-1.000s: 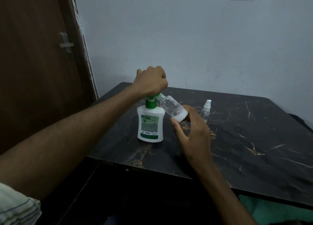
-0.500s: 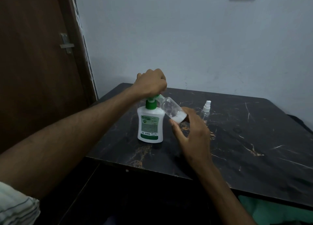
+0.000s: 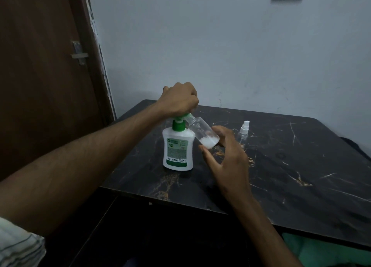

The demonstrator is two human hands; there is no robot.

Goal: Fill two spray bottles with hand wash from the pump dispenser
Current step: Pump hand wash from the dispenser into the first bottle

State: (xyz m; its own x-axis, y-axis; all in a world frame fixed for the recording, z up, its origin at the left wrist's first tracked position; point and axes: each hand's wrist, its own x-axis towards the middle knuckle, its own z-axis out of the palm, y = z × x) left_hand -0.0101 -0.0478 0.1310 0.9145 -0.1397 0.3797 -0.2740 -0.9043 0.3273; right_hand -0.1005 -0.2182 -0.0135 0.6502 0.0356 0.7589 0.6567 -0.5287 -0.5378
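Note:
A white pump dispenser (image 3: 178,148) with a green pump head stands upright on the black marble table (image 3: 291,176). My left hand (image 3: 179,99) is closed in a fist over the pump head. My right hand (image 3: 226,156) holds an uncapped clear spray bottle (image 3: 202,133) by its base, tilted with its mouth against the green nozzle. White hand wash lies in the bottle's lower end. A second clear spray bottle (image 3: 243,134) with its white spray cap on stands upright just behind my right hand.
A brown wooden door (image 3: 40,86) with a metal latch stands to the left of the table. The pale wall (image 3: 220,45) rises right behind the table's far edge. Green cloth (image 3: 325,250) shows below the table's front right edge.
The white hand wash in the tilted bottle has grown a little. My left fist stays on the pump head and my right hand has barely shifted.

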